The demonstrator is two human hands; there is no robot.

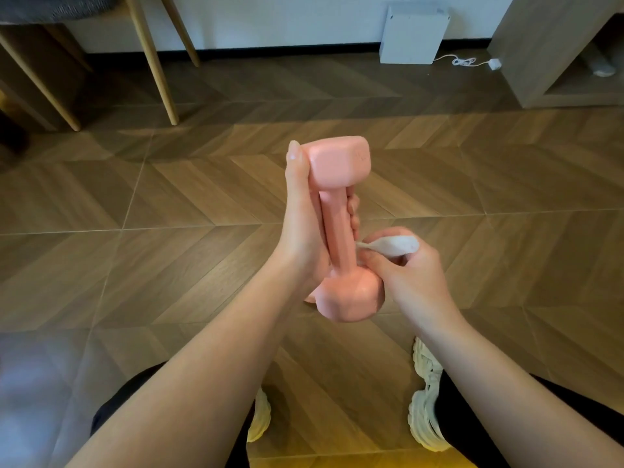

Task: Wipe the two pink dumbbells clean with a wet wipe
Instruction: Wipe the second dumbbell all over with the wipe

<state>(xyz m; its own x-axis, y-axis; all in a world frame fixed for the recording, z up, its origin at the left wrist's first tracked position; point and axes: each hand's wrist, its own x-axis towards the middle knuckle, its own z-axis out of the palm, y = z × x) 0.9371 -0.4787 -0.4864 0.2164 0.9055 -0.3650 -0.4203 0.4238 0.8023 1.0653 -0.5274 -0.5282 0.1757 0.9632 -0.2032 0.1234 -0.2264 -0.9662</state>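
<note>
Holding dumbbell (pixel 337 228) and wipe (pixel 395 246); marking (pixel 360 153) illegible

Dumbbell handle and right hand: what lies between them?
The crumpled wet wipe, pinched in the right hand, its tip towards the handle of the pink dumbbell; the head view shows it.

One dumbbell (pixel 337 228), one wipe (pixel 401 246)

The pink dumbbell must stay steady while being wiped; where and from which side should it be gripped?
Grip the pink dumbbell round its narrow shaft, from the left, as the left hand does. The wider heads at each end should stop a wrapped hand sliding, and the right hand with the wet wipe occupies the right side.
</note>
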